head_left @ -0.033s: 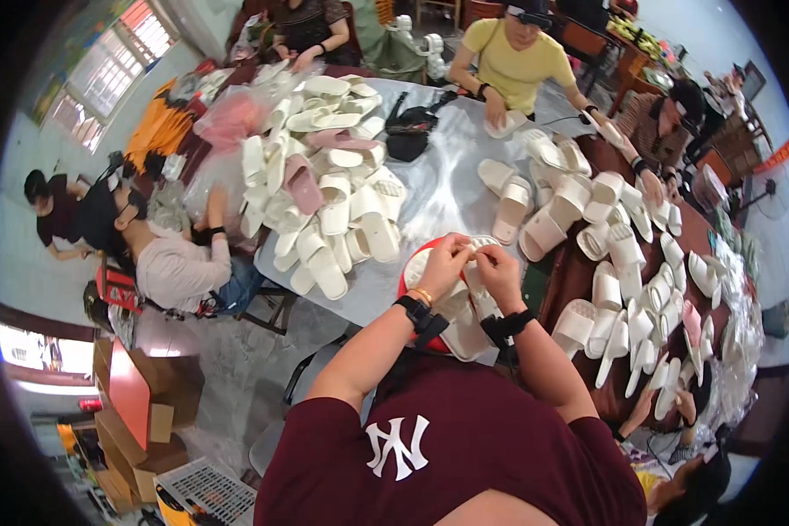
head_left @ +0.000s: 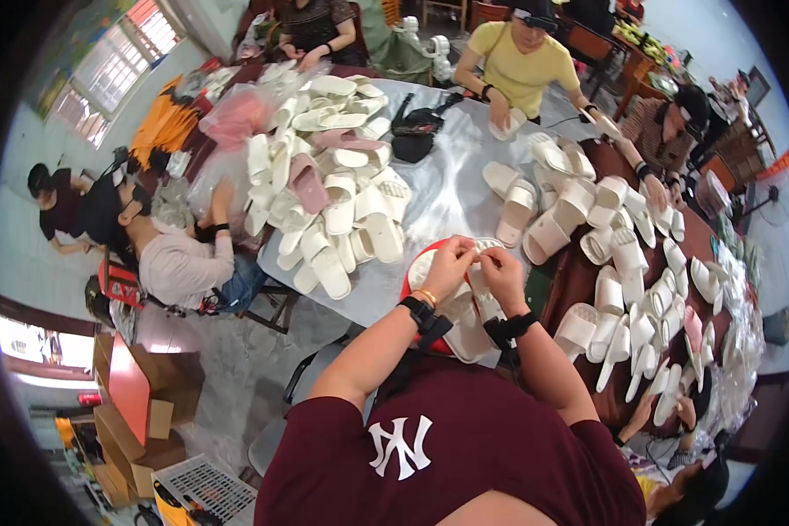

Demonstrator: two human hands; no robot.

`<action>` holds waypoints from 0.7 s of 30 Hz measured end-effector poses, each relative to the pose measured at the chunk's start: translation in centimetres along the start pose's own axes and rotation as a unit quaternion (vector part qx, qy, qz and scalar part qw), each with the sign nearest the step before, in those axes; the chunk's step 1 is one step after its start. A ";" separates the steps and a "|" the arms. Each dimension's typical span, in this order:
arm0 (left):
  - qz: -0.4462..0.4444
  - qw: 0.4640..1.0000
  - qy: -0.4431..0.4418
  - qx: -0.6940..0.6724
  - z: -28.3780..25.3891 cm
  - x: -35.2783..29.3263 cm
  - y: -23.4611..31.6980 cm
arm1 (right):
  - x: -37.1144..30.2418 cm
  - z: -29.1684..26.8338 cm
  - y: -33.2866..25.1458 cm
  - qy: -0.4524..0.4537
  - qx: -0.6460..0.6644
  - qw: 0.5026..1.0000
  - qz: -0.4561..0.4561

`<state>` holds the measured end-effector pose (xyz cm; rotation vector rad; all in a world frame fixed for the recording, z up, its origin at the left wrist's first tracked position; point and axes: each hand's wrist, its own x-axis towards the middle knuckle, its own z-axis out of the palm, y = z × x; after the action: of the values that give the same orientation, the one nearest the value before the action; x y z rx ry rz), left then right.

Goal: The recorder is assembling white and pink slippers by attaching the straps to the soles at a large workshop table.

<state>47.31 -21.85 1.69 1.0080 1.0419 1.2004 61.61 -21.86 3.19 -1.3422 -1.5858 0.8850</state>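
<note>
Both my hands meet fingertip to fingertip over a pair of white slippers (head_left: pixel 472 340) close in front of my body. My left hand (head_left: pixel 448 268) is closed in a pinch, and so is my right hand (head_left: pixel 503 279), touching it. Whatever sits between the fingertips is too small to make out. Around and under the slippers shows the edge of a red rounded object (head_left: pixel 406 282), mostly covered. On the table just beyond my right hand lie two more white slippers (head_left: pixel 517 210).
A big heap of white slippers (head_left: pixel 333 202), a few of them pink, covers the left of the table (head_left: pixel 434 197). More slippers (head_left: pixel 627 254) spread to the right. A black bag (head_left: pixel 415 131) lies between. Several people work around the table; cartons (head_left: pixel 153 412) stand lower left.
The whole view has shifted slightly, while my hands keep the same pinched pose. The slipper under the yellow-shirted person's hand has tilted a little.
</note>
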 end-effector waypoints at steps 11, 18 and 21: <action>0.017 0.993 -0.011 0.112 -1.0 -0.2 0.2 | 0.2 0.3 -1.1 -0.001 -0.018 1.000 -0.004; 0.160 0.960 0.045 0.225 -0.7 -0.4 2.8 | -0.2 -0.3 -0.4 0.022 0.086 0.996 0.027; 0.061 0.982 0.067 0.168 -1.2 0.5 6.7 | -0.7 -2.7 3.2 0.106 0.143 0.984 0.018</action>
<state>44.72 -20.67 7.87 1.2804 1.3358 1.2300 65.37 -21.98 1.20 -1.2179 -1.2244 0.9207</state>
